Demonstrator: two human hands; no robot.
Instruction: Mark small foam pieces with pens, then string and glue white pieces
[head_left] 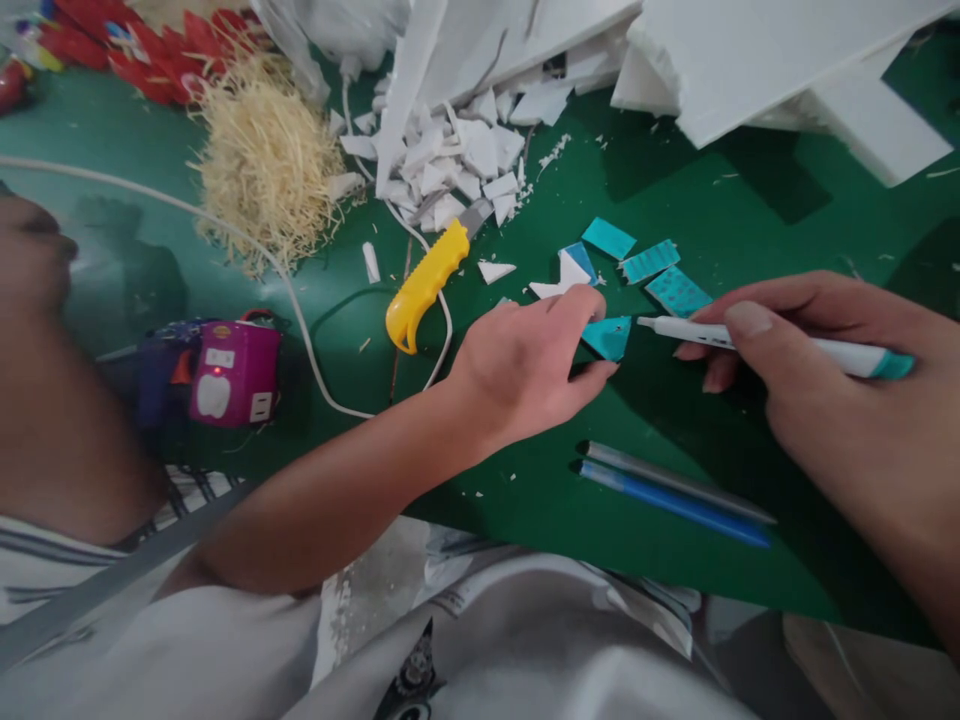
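Note:
My left hand [525, 360] pinches a small teal-painted foam piece [609, 338] just above the green table, its fingers partly hiding it. From the right, my right hand [810, 350] grips a white marker with a teal end [795, 347], its tip close to the edge of that piece. Just beyond lie several painted pieces: a plain teal one [609, 238], a striped one [649, 261] and a spotted one [679, 291]. A blue piece [581, 262] and white foam scraps [562, 275] sit right beyond my left fingers.
A yellow-handled cutter [427, 285] lies left, its blade on white foam scraps [472, 150]. Two pens, grey [675, 480] and blue [675, 503], rest near the front edge. A white cable [292, 290] crosses by straw [270, 160] and a magenta box [236, 372]. Another person's arm [60, 380] is at left.

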